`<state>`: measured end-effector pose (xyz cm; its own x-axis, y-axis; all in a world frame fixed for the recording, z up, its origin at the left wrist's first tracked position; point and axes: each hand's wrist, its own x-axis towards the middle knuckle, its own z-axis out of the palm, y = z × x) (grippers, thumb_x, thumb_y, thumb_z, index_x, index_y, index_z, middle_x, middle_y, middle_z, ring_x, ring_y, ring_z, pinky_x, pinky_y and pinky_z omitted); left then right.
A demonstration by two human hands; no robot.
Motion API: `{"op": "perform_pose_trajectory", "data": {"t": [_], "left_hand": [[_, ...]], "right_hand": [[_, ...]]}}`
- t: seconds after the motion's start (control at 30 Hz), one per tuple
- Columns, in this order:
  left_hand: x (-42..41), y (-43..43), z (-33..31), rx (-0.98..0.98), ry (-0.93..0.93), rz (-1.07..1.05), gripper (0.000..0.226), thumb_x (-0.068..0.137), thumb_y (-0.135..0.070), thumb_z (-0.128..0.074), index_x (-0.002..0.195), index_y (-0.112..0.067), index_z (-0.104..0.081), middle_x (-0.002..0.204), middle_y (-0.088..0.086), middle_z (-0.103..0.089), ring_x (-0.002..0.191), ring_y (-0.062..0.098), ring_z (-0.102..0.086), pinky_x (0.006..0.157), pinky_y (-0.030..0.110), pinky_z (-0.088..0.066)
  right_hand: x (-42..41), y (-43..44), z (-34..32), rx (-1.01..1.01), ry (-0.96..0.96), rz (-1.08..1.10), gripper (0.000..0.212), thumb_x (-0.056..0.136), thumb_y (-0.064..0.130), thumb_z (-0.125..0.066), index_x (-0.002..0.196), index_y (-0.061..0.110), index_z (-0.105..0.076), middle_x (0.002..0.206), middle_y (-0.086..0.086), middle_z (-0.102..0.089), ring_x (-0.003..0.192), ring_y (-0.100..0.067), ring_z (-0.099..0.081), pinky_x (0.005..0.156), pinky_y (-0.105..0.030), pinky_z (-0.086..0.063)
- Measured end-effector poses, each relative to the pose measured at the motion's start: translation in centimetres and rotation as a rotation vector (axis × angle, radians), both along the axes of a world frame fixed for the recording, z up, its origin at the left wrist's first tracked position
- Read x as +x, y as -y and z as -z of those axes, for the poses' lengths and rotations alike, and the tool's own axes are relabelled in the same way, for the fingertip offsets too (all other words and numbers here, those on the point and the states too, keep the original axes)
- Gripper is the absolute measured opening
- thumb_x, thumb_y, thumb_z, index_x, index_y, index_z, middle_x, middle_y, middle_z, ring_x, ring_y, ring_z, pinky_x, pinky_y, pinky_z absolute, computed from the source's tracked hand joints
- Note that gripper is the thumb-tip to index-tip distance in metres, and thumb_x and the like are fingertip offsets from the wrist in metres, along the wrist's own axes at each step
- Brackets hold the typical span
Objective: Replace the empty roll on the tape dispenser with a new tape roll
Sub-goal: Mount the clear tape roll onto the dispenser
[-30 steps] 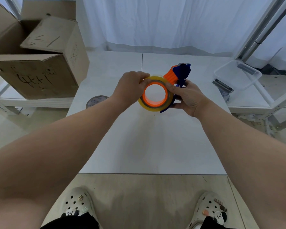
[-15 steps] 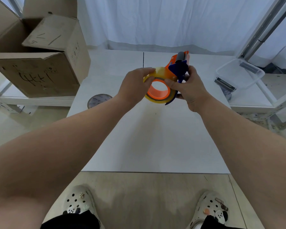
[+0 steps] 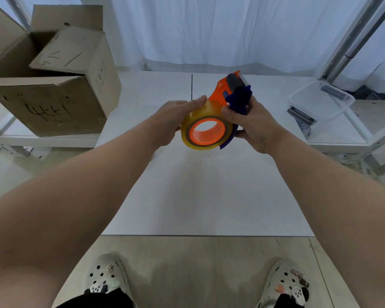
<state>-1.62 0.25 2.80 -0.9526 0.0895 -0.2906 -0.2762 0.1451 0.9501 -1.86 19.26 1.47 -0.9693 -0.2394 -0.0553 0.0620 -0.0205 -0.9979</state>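
I hold an orange and dark blue tape dispenser [image 3: 233, 92] in the air over the white table [image 3: 209, 196]. A yellowish clear tape roll [image 3: 200, 117] sits around the dispenser's orange hub. My left hand [image 3: 173, 121] grips the roll from the left, with the fingers lying over its top. My right hand [image 3: 251, 121] is closed around the dispenser's blue handle on the right, thumb pressing near the roll. The grey roller and the orange front end point away from me, tilted upward.
An open cardboard box [image 3: 51, 85] stands on a low shelf at the left. A clear plastic tub [image 3: 320, 101] rests on a white rack at the right. A white curtain hangs behind the table. My two shoes are at the near table edge.
The dispenser and roll have tilted so the roll's open face now points more down toward me. My left fingers slid over the top of the roll.
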Motion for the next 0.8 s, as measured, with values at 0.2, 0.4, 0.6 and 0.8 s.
{"op": "perform_pose_trajectory", "data": {"t": [0.2,0.4,0.6,0.8], "left_hand": [[0.4,-0.7,-0.5,0.250,-0.012,-0.057,0.026,0.086,-0.034,-0.064,0.098,-0.011,-0.063,0.082,0.003,-0.069,0.067,0.017,-0.068,0.064,0.029,-0.057],[0.8,-0.6,-0.2,0.298,-0.118,0.066,0.021,0.091,-0.008,-0.048,0.099,-0.013,-0.067,0.101,0.011,-0.066,0.091,0.025,-0.063,0.081,0.035,-0.055],[0.7,-1.9,-0.5,-0.012,-0.117,-0.143,0.015,0.089,-0.021,-0.044,0.090,-0.023,-0.058,0.098,0.003,-0.057,0.093,0.024,-0.057,0.084,0.038,-0.051],[0.2,-2.1,0.2,-0.283,-0.172,-0.109,0.032,0.087,-0.045,-0.057,0.099,-0.018,-0.044,0.082,-0.004,-0.055,0.070,0.010,-0.053,0.058,0.020,-0.045]], "right_hand": [[-0.4,-0.2,-0.2,-0.102,0.112,0.117,0.042,0.090,0.039,-0.055,0.128,0.023,-0.046,0.115,-0.004,-0.063,0.103,-0.026,-0.064,0.082,-0.050,-0.056],[-0.6,-0.7,0.0,-0.017,0.163,0.168,0.040,0.092,0.042,-0.055,0.124,0.018,-0.050,0.103,0.000,-0.067,0.095,-0.022,-0.066,0.081,-0.046,-0.057],[-0.4,0.4,-0.4,0.062,0.190,0.108,0.045,0.088,0.029,-0.065,0.129,0.024,-0.046,0.112,-0.002,-0.065,0.101,-0.024,-0.064,0.082,-0.045,-0.056],[-0.5,1.3,-0.6,0.158,0.081,0.160,0.058,0.084,0.014,-0.069,0.134,0.020,-0.041,0.122,-0.007,-0.060,0.103,-0.026,-0.063,0.070,-0.035,-0.058]]}}
